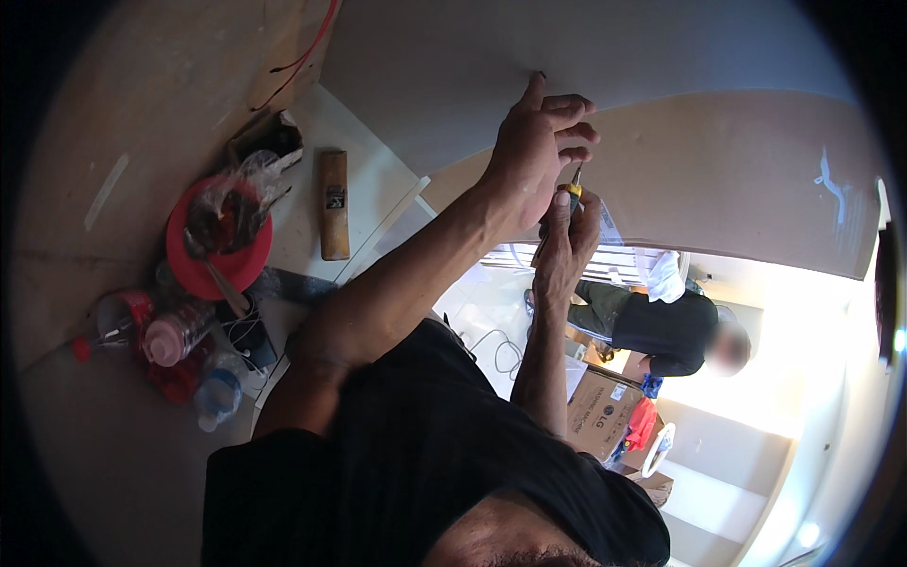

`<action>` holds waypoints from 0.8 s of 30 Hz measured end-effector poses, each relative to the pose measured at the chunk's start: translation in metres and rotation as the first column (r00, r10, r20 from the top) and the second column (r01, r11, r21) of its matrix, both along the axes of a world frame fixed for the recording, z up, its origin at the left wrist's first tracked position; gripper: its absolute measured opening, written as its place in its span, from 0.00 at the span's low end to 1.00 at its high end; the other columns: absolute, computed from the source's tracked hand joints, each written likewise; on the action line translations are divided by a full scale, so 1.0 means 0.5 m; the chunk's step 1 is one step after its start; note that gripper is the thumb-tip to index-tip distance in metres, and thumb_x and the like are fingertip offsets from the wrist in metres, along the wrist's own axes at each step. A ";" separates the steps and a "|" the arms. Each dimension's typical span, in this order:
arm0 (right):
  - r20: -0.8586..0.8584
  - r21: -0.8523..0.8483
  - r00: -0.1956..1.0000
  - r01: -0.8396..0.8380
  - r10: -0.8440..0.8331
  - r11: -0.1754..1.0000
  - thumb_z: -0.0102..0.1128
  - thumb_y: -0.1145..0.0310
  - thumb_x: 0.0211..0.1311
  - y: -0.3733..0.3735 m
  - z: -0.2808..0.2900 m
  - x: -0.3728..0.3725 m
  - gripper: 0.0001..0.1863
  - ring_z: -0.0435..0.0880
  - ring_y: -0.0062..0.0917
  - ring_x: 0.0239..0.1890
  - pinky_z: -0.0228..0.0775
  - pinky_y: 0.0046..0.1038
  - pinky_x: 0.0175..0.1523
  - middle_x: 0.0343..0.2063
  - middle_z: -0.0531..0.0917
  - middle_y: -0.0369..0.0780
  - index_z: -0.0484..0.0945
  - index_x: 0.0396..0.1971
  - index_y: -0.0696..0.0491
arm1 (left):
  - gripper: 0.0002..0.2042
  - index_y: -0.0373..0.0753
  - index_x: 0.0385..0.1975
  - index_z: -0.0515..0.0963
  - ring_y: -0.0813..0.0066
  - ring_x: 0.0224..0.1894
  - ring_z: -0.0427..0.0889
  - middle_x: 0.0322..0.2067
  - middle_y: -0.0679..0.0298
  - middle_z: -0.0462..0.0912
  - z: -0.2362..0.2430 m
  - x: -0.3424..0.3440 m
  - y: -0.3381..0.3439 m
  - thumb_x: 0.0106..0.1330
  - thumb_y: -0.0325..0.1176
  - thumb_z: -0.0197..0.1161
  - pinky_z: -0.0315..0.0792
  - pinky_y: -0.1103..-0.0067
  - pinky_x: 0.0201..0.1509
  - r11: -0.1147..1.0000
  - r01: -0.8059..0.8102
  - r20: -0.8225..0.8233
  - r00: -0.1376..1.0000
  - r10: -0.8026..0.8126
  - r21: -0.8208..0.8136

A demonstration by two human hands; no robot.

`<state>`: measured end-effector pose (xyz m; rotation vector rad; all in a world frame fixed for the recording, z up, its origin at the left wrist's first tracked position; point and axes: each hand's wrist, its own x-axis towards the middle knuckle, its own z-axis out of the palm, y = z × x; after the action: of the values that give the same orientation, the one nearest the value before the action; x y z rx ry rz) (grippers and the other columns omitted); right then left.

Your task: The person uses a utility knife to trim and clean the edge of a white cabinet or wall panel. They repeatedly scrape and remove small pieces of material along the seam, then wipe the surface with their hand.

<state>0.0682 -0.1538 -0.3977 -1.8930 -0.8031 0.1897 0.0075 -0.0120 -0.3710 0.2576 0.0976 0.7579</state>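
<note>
A screwdriver [575, 189] with a yellow and dark handle is gripped in my right hand [570, 234], its thin metal shaft pointing up. Just above it, my left hand [540, 142] is raised in front of a large grey panel [605, 47], thumb stretched up and the other fingers apart and partly bent. The thumb tip appears to be at the panel, beside a small dark spot. The screwdriver's tip is close to the left fingers; I cannot tell whether it touches anything. A curved brown board [699, 170] lies behind both hands.
On a white surface [378, 161] at left lies a wooden hand plane [334, 217]. Near it are a red bowl [179, 250] with tools and plastic, several bottles [219, 392] and a red cable [307, 57]. Another person [661, 321] stands at right, near a cardboard box [595, 413].
</note>
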 end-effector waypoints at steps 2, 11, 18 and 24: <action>0.022 0.014 1.000 0.008 -0.008 1.000 0.65 0.53 0.85 -0.001 0.004 0.003 0.20 0.76 0.17 0.28 0.66 0.24 0.35 0.26 0.81 0.36 0.77 0.53 0.56 | 0.32 0.45 0.81 0.60 0.66 0.53 0.82 0.56 0.63 0.84 -0.011 0.003 -0.004 0.80 0.33 0.65 0.72 0.59 0.66 0.999 -0.021 -0.057 0.998 0.020 -0.031; 0.020 -0.029 0.999 -0.035 0.036 0.999 0.66 0.54 0.84 0.024 0.029 -0.002 0.19 0.76 0.17 0.27 0.69 0.25 0.34 0.29 0.82 0.36 0.76 0.57 0.53 | 0.16 0.39 0.61 0.82 0.68 0.45 0.86 0.50 0.62 0.86 -0.099 -0.008 0.032 0.77 0.33 0.68 0.81 0.66 0.54 0.972 -0.203 -0.269 0.936 0.228 0.117; -0.192 0.092 0.963 -0.174 0.189 0.980 0.49 0.43 0.91 0.115 0.017 -0.006 0.26 0.81 0.18 0.32 0.74 0.25 0.38 0.35 0.86 0.37 0.79 0.61 0.53 | 0.14 0.35 0.52 0.85 0.70 0.39 0.89 0.41 0.61 0.89 -0.129 -0.039 0.048 0.80 0.41 0.68 0.83 0.73 0.45 0.908 -0.144 -0.467 0.820 0.332 0.393; -0.246 0.216 0.964 -0.051 0.105 0.975 0.46 0.49 0.92 0.217 -0.031 -0.052 0.22 0.85 0.24 0.40 0.81 0.32 0.47 0.40 0.85 0.40 0.78 0.55 0.54 | 0.30 0.35 0.59 0.81 0.55 0.47 0.94 0.45 0.50 0.92 -0.121 -0.131 0.059 0.81 0.61 0.63 0.84 0.63 0.52 0.669 0.206 -0.642 0.576 0.507 0.714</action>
<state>0.0421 -0.0453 -0.4134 -1.6015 -0.6934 0.3775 -0.0579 0.0174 -0.4316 1.4343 0.7305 0.7853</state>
